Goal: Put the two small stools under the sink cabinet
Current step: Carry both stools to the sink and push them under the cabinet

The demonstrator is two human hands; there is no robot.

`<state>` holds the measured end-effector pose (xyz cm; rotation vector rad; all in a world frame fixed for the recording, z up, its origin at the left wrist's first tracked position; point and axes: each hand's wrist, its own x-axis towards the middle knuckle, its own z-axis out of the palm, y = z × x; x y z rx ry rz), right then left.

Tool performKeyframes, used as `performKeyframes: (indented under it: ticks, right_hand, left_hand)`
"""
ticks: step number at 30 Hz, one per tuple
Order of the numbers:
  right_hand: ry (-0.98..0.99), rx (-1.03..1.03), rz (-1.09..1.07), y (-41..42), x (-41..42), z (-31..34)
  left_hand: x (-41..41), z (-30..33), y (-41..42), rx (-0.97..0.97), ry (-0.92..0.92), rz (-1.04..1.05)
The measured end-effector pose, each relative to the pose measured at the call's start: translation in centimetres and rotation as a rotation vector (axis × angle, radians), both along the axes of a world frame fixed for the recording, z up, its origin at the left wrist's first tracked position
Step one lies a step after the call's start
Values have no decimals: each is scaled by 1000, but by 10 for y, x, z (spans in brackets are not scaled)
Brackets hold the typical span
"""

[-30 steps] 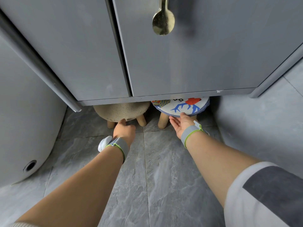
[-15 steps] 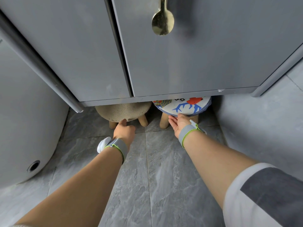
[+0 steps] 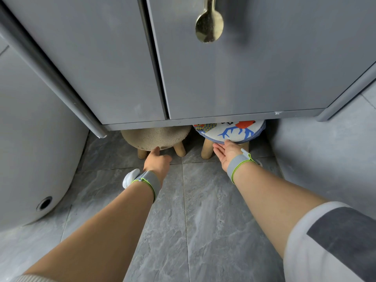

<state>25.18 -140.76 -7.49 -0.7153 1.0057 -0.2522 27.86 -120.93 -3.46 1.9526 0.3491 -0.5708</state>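
Observation:
Two small stools stand side by side, half hidden under the grey sink cabinet [image 3: 234,78]. The left stool [image 3: 156,138] has a beige fuzzy seat and wooden legs. The right stool [image 3: 230,132] has a white seat with a blue and red print, edged in blue. My left hand [image 3: 157,162] is curled, with one fingertip touching the front rim of the beige seat. My right hand [image 3: 227,152] is flat, palm up and fingers apart, its fingertips against the front rim of the printed seat. Neither hand grips anything.
A white rounded tub [image 3: 30,159] with a small dark hole fills the left side. A brass spoon-shaped handle [image 3: 209,25] hangs on the right cabinet door. The floor [image 3: 203,220] is grey marble tile. A grey wall [image 3: 325,159] closes the right side.
Almost nothing differs: both hands stay at the stools' front rims, and the stools sit in the same place under the cabinet. Only the view wobbles slightly.

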Motion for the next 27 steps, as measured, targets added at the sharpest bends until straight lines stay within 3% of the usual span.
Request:
performKeyframes:
  ticks: [27]
  right_hand:
    - [35,33,43,1,-5,11]
  left_hand:
    - [-1,5,-5,-2,-26,93]
